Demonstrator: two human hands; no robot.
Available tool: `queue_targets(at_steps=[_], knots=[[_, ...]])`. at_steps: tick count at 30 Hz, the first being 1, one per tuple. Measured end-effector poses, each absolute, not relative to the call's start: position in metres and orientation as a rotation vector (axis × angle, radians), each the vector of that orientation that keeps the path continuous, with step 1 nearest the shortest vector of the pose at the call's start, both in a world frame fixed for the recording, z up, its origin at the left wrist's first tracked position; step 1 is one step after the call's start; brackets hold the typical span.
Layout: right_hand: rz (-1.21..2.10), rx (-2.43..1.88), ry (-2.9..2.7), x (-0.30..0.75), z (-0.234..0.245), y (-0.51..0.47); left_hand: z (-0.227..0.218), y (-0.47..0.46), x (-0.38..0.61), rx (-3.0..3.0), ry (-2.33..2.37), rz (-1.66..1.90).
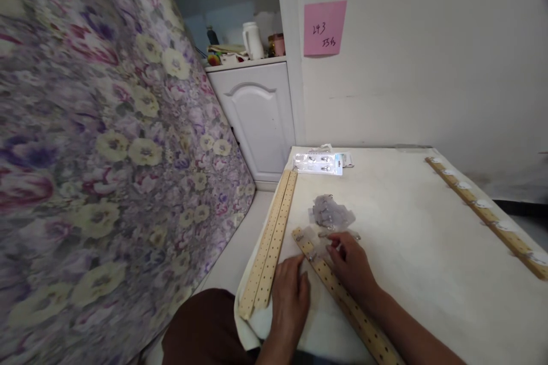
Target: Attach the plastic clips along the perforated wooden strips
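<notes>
While the wooden strip [343, 296] lies on the counter [411, 222], long axis 11 to 5 o'clock, our left hand [290, 288] rests loosely beside it, thumb apart; our right hand [350, 262], curled (we cannot tell its hold), is nearer the plastic heap [331, 214], toward 11 o'clock.

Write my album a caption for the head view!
Left hand and right hand at a strip full of holes.

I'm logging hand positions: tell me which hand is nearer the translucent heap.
Right. The right hand is just on the near side of the translucent heap; the left hand is farther back, left of the middle perforated strip.
</notes>
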State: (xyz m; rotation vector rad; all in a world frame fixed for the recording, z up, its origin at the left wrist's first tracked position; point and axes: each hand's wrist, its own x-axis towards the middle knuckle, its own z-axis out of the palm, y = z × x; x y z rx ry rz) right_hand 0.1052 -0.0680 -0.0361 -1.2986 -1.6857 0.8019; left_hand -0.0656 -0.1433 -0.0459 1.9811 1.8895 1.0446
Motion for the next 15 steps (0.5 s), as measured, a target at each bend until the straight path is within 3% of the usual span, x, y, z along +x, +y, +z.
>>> queue_targets(at_steps=[6,15], knots=[[0.67,-1.512,-1.494,0.16,-0.032,-0.044,-0.041,-0.142,-0.065,1.963,1.87,1.054],[0.578,-1.695,-1.707,0.167,-0.053,-0.039,-0.039,-0.142,-0.066,1.979,1.854,1.052]])
